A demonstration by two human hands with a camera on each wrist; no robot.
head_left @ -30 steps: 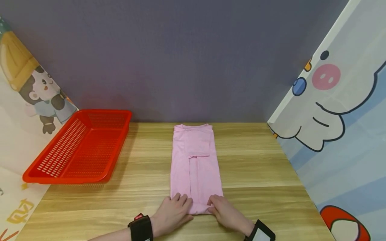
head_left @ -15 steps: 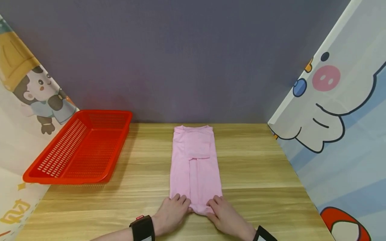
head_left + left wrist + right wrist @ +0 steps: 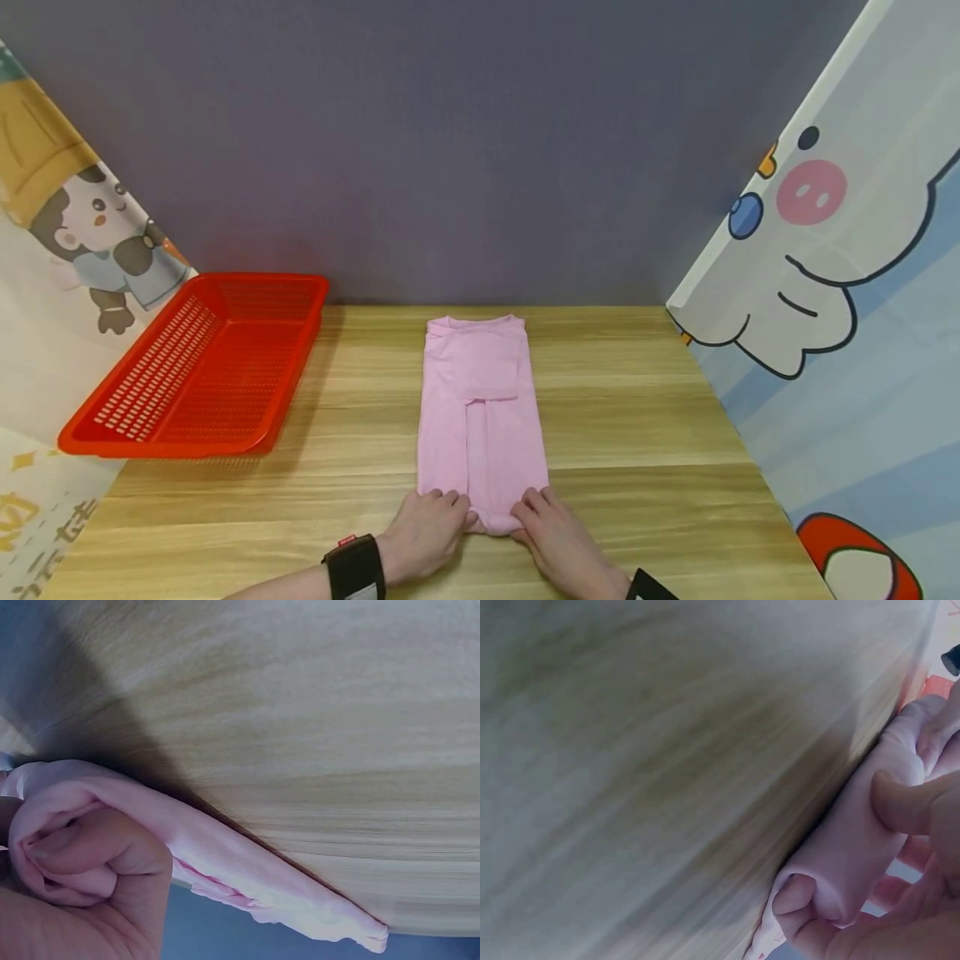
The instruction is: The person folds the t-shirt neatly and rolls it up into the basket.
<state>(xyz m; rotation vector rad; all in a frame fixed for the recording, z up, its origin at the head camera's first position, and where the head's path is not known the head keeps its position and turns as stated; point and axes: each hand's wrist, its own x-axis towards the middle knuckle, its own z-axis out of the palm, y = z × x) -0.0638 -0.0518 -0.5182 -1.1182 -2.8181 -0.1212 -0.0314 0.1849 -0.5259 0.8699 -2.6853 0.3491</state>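
Observation:
A pink shirt (image 3: 442, 433) lies folded into a long narrow strip, its neckline at the far end and a short folded flap across its upper half. The near end is rolled up. My left hand (image 3: 426, 533) grips the left side of that roll; in the left wrist view its thumb (image 3: 97, 844) is tucked into the open end of the rolled cloth. With curled fingers, my right hand (image 3: 558, 542) holds the right side. The right wrist view shows a finger (image 3: 796, 900) in the roll's end and another digit (image 3: 904, 806) pressing along it.
A red plastic basket (image 3: 217, 375) with perforated sides stands on the left of the wooden table (image 3: 630, 400). A grey panel (image 3: 487, 150) rises behind the table. Sheets printed with cartoon figures line the left and right sides.
The shirt has slid slightly toward me and to the left, its far edge now farther from the grey panel. Both hands have stayed at the near end, shifting a little with the rolled cloth.

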